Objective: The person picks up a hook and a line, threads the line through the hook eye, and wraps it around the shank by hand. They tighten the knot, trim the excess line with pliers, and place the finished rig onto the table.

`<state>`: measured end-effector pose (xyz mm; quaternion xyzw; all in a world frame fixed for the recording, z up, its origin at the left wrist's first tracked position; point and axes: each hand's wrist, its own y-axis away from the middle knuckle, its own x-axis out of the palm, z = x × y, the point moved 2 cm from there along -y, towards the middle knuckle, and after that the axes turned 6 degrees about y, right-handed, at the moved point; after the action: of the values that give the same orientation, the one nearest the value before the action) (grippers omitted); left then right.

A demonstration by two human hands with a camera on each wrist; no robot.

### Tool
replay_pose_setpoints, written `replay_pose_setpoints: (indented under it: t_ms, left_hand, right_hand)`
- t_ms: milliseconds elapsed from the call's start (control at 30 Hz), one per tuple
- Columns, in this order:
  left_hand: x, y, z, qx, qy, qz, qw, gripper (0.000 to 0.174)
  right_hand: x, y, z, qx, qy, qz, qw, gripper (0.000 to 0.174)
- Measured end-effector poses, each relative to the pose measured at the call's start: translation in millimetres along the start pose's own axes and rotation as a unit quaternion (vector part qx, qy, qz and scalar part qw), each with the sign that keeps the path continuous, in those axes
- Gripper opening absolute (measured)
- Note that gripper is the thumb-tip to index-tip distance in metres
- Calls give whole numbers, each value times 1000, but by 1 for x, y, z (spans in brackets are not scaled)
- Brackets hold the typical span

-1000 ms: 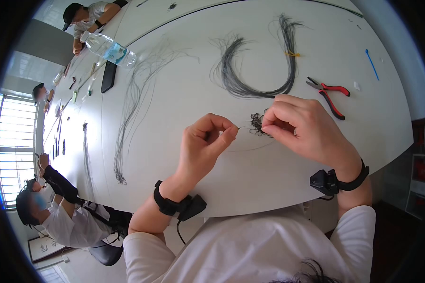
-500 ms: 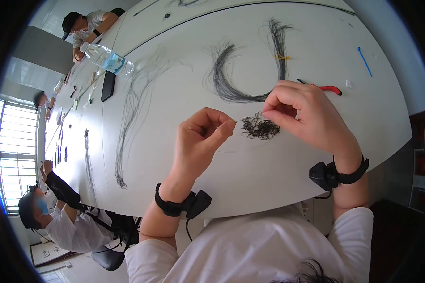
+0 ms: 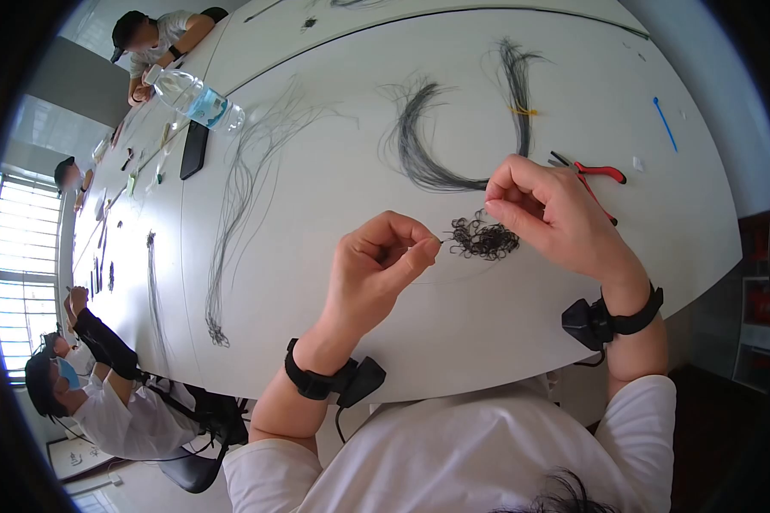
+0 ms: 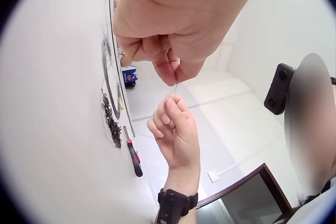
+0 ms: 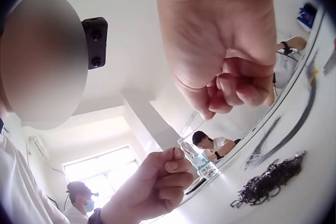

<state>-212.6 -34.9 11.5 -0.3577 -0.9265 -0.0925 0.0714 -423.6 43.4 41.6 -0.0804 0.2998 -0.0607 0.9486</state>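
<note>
Dark, hair-thin strand runs between the left hand and right hand.

In the head view, the right hand partly hides the dark bundle; thread at the left hand is too fine to trace.

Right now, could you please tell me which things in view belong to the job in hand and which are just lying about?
Probably part of the job:
fine strand, pinched by the left hand and right hand
pile of small dark loops
yellow-tied bundle of dark strands
red-and-black pliers, perhaps, though untouched

Apparently just lying about:
water bottle
black phone
thin blue stick
</note>
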Motion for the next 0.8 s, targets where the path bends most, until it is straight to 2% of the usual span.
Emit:
replay_pose_setpoints:
  t_ms: [67,167,500,567,700,800]
  left_hand:
    - [-3,0,2,21,10,17,1000,7]
    - [-3,0,3,38,24,18,999,6]
    - [-3,4,-4,46,4,1,999,5]
    - [-3,4,-4,75,3,-6,997,6]
    - [-4,3,-4,96,-2,-30,995,5]
    - [-5,1,-3,126,-30,-72,989,7]
  right_hand:
    - [0,-1,1,45,-4,25,999,12]
    - [1,-1,1,69,-36,28,997,13]
    - [18,-3,-1,85,-35,24,995,9]
    - [19,-2,-2,100,-32,23,994,8]
    - [29,-1,3,77,-22,26,996,10]
    - [43,2,0,8,-51,8,999,9]
